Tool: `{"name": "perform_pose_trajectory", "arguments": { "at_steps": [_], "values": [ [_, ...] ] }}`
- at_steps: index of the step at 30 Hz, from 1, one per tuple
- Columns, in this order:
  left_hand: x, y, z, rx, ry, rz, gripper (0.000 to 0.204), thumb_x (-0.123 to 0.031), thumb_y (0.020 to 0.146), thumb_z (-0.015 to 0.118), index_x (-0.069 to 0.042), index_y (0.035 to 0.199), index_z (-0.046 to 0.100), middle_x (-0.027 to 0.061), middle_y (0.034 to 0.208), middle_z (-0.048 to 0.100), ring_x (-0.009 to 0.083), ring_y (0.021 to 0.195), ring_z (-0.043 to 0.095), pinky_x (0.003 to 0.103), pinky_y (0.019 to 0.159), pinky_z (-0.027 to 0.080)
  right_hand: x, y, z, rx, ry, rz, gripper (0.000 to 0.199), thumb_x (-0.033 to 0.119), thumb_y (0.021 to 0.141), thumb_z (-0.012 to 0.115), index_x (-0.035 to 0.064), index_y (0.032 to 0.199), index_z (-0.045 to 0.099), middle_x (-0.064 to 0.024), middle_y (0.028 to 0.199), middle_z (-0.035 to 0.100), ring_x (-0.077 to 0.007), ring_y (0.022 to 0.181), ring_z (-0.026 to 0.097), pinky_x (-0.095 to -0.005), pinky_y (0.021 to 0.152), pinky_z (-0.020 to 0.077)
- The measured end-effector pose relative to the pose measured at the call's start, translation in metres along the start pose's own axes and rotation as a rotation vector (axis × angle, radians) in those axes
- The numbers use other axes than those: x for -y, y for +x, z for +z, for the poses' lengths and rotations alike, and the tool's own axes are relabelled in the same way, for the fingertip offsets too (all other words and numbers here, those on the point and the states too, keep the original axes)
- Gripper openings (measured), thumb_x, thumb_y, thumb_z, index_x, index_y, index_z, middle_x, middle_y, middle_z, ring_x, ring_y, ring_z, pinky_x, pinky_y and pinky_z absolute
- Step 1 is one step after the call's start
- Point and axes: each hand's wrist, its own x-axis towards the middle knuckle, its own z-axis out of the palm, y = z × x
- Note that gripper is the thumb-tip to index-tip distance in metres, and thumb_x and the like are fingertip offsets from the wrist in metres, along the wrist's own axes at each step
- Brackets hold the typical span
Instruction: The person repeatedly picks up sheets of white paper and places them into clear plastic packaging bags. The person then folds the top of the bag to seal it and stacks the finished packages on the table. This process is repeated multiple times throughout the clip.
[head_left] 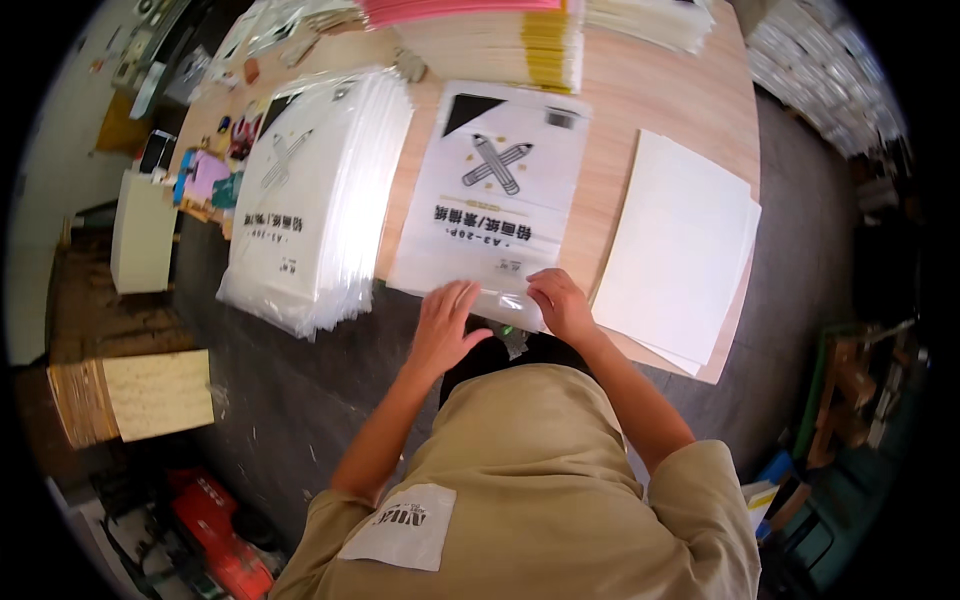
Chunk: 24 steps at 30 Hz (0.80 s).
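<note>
Printed plastic bag (pixel 495 190) lies flat mid-table; left hand (pixel 445 325) and right hand (pixel 562 305) press flat-fingered on its near flap, seemingly sealing it, gripping nothing; next likely needs smoothing pressure along that edge

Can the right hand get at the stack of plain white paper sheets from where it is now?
Probably yes: the right hand rests on the clear printed plastic bag, and the stack of plain white paper sheets lies just beside it, nothing between.
</note>
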Motion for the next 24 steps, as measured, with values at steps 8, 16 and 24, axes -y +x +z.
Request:
{"name": "perform_pose_trajectory", "arguments": {
  "at_steps": [8, 16, 24],
  "values": [
    [0.027, 0.032, 0.001, -0.227, -0.138, -0.005, 0.014, -0.005, 0.085, 0.066, -0.008, 0.099, 0.068, 0.0072, 0.089, 0.07, 0.0267, 0.078, 0.068, 0.034, 0.068, 0.055, 0.016, 0.048, -0.057, 0.158, 0.068, 0.056, 0.01, 0.007, 0.09, 0.063, -0.0027, 0.094, 0.065, -0.0165, 0.09, 0.066, -0.0337, 0.088, 0.063, -0.0381, 0.077, 0.0513],
    [-0.019, 0.042, -0.003, -0.198, -0.547, -0.319, 0.019, -0.015, 0.08, 0.079, -0.001, 0.078, 0.065, 0.0092, 0.074, 0.068, 0.0183, 0.065, 0.066, 0.03, 0.062, 0.053, 0.05, 0.03, -0.074, -0.522, 0.433, 0.204, 0.008, 0.009, 0.1, 0.053, 0.0024, 0.1, 0.058, -0.0028, 0.092, 0.056, -0.011, 0.082, 0.051, -0.0245, 0.075, 0.044],
    [-0.069, 0.064, 0.007, 0.042, -0.641, -0.185, 0.025, -0.017, 0.073, 0.083, -0.003, 0.075, 0.062, 0.0102, 0.073, 0.067, 0.0225, 0.064, 0.063, 0.032, 0.061, 0.048, 0.073, 0.01, -0.056, 0.1, 0.715, 0.539, 0.02, 0.017, 0.09, 0.069, -0.0011, 0.099, 0.07, -0.0036, 0.092, 0.069, -0.0099, 0.078, 0.059, -0.0262, 0.063, 0.0448]
  ]
}}
